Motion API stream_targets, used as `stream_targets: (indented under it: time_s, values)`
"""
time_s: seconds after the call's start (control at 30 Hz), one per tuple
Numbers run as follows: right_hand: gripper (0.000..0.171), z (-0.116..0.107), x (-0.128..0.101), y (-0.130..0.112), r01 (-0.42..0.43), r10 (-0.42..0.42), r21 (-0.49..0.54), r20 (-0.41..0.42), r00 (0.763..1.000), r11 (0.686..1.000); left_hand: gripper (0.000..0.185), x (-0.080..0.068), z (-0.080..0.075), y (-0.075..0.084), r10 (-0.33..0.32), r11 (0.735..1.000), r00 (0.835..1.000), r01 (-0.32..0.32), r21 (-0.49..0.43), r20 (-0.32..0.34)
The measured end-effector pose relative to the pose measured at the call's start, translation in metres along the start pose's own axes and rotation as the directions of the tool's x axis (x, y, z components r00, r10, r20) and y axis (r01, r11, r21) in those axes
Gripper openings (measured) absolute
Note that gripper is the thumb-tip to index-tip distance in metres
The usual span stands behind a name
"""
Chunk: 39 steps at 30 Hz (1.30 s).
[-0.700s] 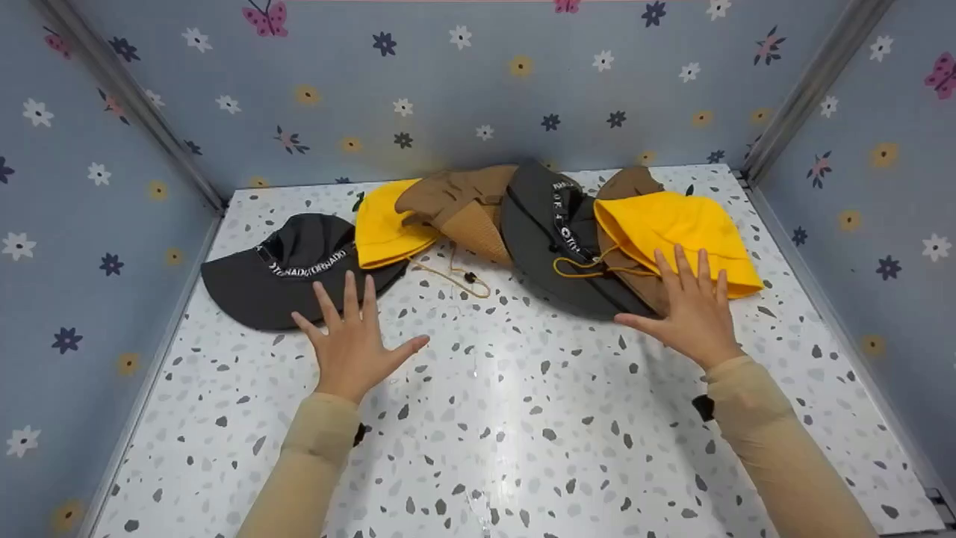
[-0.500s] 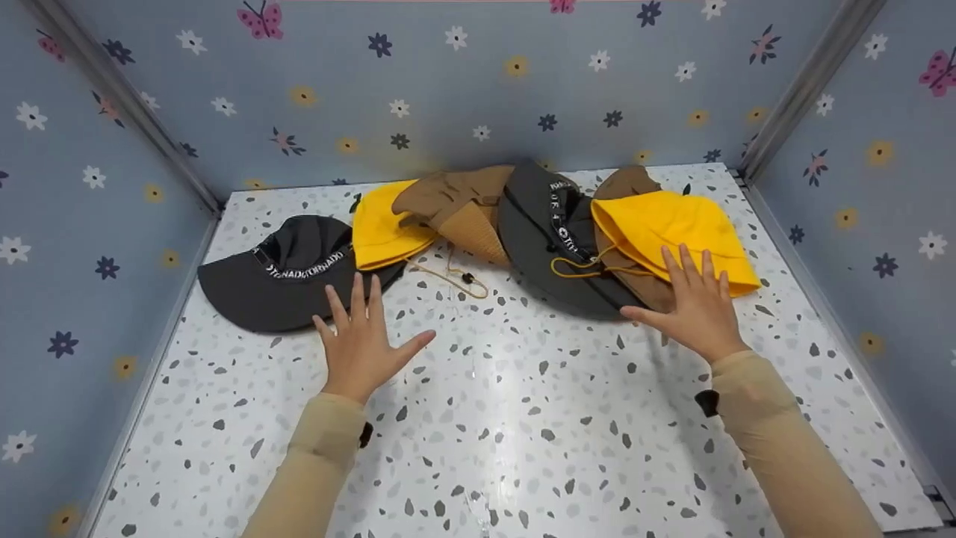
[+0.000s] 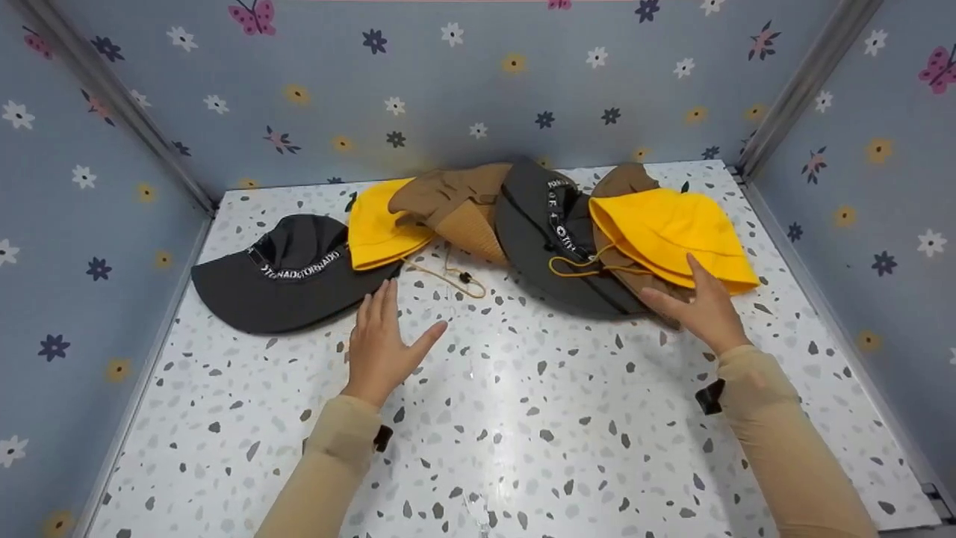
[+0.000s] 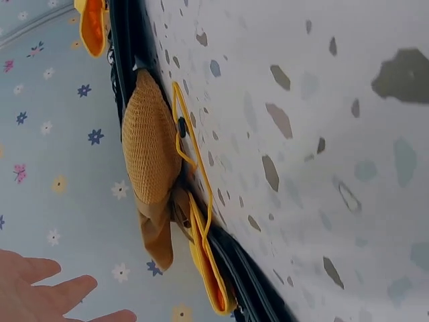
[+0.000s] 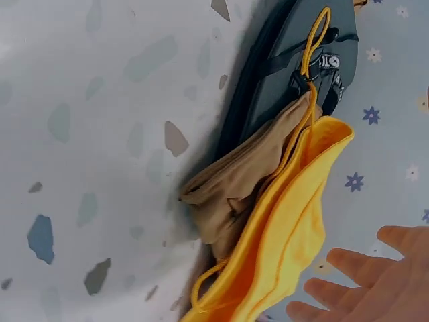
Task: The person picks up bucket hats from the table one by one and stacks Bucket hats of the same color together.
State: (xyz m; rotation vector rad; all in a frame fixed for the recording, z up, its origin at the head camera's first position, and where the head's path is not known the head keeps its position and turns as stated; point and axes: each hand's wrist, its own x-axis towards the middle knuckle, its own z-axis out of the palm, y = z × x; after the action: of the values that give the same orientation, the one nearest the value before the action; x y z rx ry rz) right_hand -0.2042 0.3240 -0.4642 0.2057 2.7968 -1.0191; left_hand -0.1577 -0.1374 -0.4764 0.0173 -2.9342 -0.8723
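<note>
Several bucket hats lie in a row at the back of the speckled table point(image 3: 523, 418). From the left these are a black hat point(image 3: 280, 273) with a lettered band, a yellow hat point(image 3: 377, 228), a brown hat point(image 3: 455, 202), a dark grey hat point(image 3: 541, 239), and another yellow hat point(image 3: 665, 228) on top of a brown one point(image 3: 624, 179). My left hand point(image 3: 385, 340) is open, fingers together, just in front of the black hat's brim. My right hand point(image 3: 698, 302) is open at the front brim of the right yellow hat point(image 5: 288, 228), its fingers point(image 5: 375, 282) straight.
Blue flowered walls point(image 3: 448, 90) close the table in at the left, back and right. A tan drawstring with a black toggle point(image 3: 464, 278) lies loose on the table between the hats. The brown mesh hat point(image 4: 147, 144) shows in the left wrist view.
My left hand has slid right and its spread fingers have drawn together. My right hand has turned and its fingers have closed up at the yellow hat's brim.
</note>
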Motion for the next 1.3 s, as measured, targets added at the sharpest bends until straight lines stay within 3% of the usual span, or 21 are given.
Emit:
stream_targets:
  time_s: [0.13,0.27,0.33,0.43,0.63,0.83,1.03,1.13,1.17,1.27,1.3]
  values:
    - [0.115,0.0,0.004,0.007,-0.075,0.072,0.13,0.024,0.997,0.989,0.102,0.001,0.003,0.004,0.009,0.997,1.0,-0.01,-0.074,-0.019]
    - [0.112,0.001,0.01,0.014,-0.159,0.159,0.253,0.019,0.987,0.954,0.097,0.002,0.006,0.007,0.004,0.987,1.0,-0.006,-0.159,-0.013]
    - [0.11,0.003,0.013,0.017,-0.197,0.203,0.353,0.019,0.979,0.915,0.094,0.002,0.007,0.009,-0.005,0.981,1.0,0.003,-0.192,-0.01]
    - [0.108,0.004,0.018,0.021,-0.245,0.261,0.509,0.041,0.964,0.825,0.09,0.001,0.01,0.012,-0.021,0.972,1.0,0.019,-0.235,-0.006]
    - [0.106,0.001,0.022,0.028,-0.339,0.362,0.752,0.143,0.921,0.565,0.086,0.001,0.016,0.022,-0.054,0.949,0.999,0.052,-0.311,0.0]
    - [0.1,-0.005,0.025,0.034,-0.373,0.444,0.907,0.257,0.859,0.195,0.084,0.003,0.026,0.036,-0.039,0.918,0.999,0.04,-0.394,0.01]
    - [0.094,-0.007,0.034,0.044,-0.364,0.453,0.924,0.375,0.809,-0.115,0.082,0.001,0.036,0.045,-0.054,0.913,0.998,0.064,-0.404,0.037]
    - [0.095,-0.008,0.038,0.048,-0.319,0.449,0.897,0.431,0.783,-0.306,0.082,0.0,0.039,0.047,-0.073,0.915,0.996,0.089,-0.393,0.058]
    - [0.096,-0.008,0.04,0.05,-0.307,0.451,0.892,0.435,0.779,-0.331,0.081,0.0,0.041,0.048,-0.073,0.914,0.995,0.092,-0.396,0.062]
    - [0.092,-0.01,0.044,0.053,-0.261,0.418,0.847,0.468,0.779,-0.463,0.08,-0.001,0.044,0.049,-0.06,0.907,0.997,0.078,-0.413,0.058]
    - [0.089,-0.01,0.045,0.054,-0.253,0.415,0.839,0.473,0.777,-0.482,0.079,-0.001,0.045,0.049,-0.054,0.904,0.997,0.072,-0.422,0.053]
